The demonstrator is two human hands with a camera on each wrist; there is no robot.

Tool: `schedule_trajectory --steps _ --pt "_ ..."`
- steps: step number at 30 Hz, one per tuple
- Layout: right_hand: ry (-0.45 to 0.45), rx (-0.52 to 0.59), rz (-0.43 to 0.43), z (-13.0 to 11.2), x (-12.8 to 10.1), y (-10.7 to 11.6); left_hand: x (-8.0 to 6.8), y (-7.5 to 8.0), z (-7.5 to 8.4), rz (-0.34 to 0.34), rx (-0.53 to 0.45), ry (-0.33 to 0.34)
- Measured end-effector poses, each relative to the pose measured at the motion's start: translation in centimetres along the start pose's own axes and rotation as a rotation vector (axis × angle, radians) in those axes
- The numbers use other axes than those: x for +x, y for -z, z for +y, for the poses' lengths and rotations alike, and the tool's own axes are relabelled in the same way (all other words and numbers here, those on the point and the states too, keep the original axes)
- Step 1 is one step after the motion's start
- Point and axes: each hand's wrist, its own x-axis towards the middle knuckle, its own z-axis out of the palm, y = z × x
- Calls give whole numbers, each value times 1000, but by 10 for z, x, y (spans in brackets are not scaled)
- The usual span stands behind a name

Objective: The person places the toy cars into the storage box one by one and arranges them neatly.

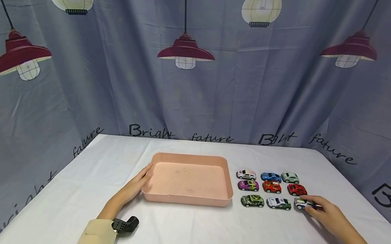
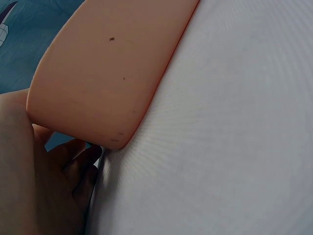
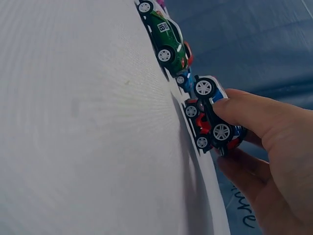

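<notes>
- White car: near right corner of the car group; right hand grasps it between thumb and fingers.
- Red car: just behind it.
- Green-and-white car: just left of it.
- Tray: left of the cars; left hand touches its left side; whether the fingers grip, cannot tell.
- White cloth: beneath all.

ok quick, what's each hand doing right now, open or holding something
Left hand: closed, holding the pink tray at its left edge.
Right hand: closed, pinching a toy car between thumb and fingers.
</notes>
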Motion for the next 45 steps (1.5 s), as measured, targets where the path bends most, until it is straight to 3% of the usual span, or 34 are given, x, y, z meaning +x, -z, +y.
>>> schedule_trajectory --steps 18,32,40,45 --pt "69 -24 56 -8 2 0 -3 2 2 2 2 -9" --pt "191 -20 132 -18 7 6 1 2 1 -8 -1 -26" --pt "142 -36 50 -27 11 6 0 3 3 -3 8 -2" --pt "160 -55 27 -34 13 5 -5 2 6 -3 7 1"
